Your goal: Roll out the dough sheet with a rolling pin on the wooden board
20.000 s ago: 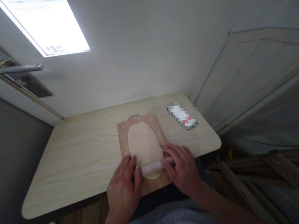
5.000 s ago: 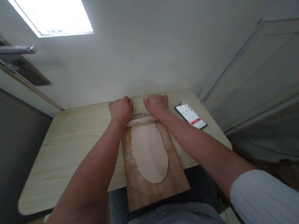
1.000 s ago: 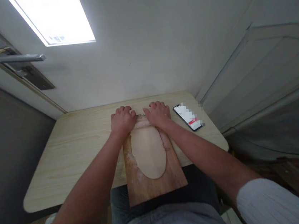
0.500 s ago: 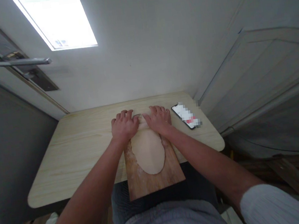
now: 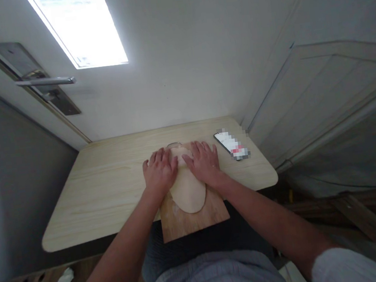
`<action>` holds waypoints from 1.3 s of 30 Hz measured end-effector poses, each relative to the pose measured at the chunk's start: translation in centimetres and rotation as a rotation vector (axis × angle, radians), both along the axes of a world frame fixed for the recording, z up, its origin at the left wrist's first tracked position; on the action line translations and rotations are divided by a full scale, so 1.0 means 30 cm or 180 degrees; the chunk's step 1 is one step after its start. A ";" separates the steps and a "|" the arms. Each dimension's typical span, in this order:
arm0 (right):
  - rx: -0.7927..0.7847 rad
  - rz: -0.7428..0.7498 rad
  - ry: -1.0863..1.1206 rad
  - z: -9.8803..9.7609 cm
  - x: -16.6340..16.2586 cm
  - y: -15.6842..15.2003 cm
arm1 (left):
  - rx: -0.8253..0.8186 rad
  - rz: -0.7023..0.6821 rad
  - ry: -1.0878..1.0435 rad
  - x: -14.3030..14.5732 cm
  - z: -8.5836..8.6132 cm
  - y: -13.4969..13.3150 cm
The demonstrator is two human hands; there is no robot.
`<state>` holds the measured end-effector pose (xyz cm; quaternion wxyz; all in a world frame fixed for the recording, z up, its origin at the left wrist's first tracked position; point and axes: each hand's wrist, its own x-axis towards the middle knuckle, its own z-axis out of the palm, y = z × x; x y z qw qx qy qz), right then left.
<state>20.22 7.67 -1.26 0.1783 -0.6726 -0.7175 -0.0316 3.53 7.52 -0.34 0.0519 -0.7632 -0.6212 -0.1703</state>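
The pale wood-grain surface (image 5: 98,187) stands against a white door. The door carries a bright window (image 5: 94,31) and, to the left of it, a metal lever handle (image 5: 47,81). A wooden board (image 5: 194,226) lies flat on the surface; its near edge overhangs the front edge, and a wire loop (image 5: 174,143) projects from its far end. A sheet of dough (image 5: 190,195), elongated and rounded at the near end, lies along the board. A rolling pin (image 5: 181,160) lies crosswise on the dough, toward the far end; only its middle section, between the two thumbs, is exposed.

The left hand (image 5: 160,170) and the right hand (image 5: 205,161) rest palm down over the two sides of the rolling pin. On each hand the fingers are extended forward and slightly parted, laid over the pin without a visible curl around it; the contact beneath the palms is hidden. A phone (image 5: 229,143), partly pixelated, lies on the surface to the right of the board.
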 end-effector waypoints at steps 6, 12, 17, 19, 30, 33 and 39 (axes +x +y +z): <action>-0.0091 0.0101 0.0054 -0.003 0.015 -0.125 | -0.0082 -0.0059 -0.0043 -0.001 -0.009 -0.120; -0.0351 0.0197 0.0075 0.067 0.044 -0.125 | -0.0315 -0.0244 -0.0037 -0.026 0.011 -0.198; -0.0209 -0.0030 -0.0015 0.061 0.041 -0.022 | -0.0126 -0.0065 -0.0258 -0.041 0.070 -0.124; -0.0251 -0.0043 -0.0031 0.042 0.035 -0.001 | -0.0123 0.0138 -0.0309 -0.038 0.076 -0.077; -0.0387 -0.0017 -0.0044 0.032 0.035 0.061 | -0.0385 0.0126 -0.0005 -0.033 0.016 0.042; -0.0385 -0.0051 0.0005 0.024 0.035 0.103 | -0.0393 0.0107 -0.0031 -0.036 0.020 0.079; -0.0366 -0.0116 0.0115 0.018 0.032 0.178 | -0.0430 0.0206 -0.0116 -0.032 0.022 0.150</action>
